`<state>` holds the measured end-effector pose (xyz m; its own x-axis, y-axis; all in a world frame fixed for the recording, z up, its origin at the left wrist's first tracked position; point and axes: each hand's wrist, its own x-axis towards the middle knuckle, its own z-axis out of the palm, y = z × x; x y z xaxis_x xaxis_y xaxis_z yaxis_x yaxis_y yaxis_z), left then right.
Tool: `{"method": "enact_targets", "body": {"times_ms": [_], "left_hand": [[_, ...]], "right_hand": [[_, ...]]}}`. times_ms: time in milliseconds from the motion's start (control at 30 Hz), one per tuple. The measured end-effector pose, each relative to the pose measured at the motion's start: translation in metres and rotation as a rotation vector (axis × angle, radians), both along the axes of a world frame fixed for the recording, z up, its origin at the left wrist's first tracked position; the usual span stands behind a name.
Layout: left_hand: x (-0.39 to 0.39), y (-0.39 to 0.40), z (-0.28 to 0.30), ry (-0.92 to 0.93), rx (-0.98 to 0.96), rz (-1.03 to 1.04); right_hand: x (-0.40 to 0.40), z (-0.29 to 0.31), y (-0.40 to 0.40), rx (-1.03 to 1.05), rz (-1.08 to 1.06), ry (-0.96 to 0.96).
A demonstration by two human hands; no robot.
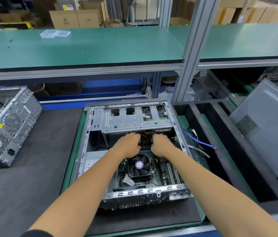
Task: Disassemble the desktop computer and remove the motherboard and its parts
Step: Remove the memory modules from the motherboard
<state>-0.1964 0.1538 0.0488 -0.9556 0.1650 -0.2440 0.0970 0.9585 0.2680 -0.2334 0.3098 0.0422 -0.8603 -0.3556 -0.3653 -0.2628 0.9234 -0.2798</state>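
Observation:
An open desktop case (92,134) lies on its side on the bench in front of me. Its green motherboard (164,173) shows inside, with a black CPU fan (140,165) near the middle. Both my hands reach in just beyond the fan, under the metal drive cage (126,120). My left hand (129,144) and my right hand (160,144) have their fingers curled down over the memory slots (145,150). What the fingertips hold is hidden by the hands themselves.
A second computer case (10,129) lies at the left on black foam. A grey side panel (268,129) leans at the right beside black foam dividers (208,127). Blue and grey cables (198,142) trail out right of the case. A green shelf (100,45) runs overhead.

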Motion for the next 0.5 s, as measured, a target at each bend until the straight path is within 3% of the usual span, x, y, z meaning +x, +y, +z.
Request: {"method": "enact_targets", "body": {"times_ms": [167,500], "left_hand": [[-0.011,0.000,-0.010,-0.005,0.018,0.115],[-0.020,0.002,-0.017,-0.009,-0.086,0.108]], "right_hand": [[-0.009,-0.008,-0.013,0.133,0.037,-0.013],[-0.030,-0.021,-0.029,0.222,0.078,-0.127]]}}
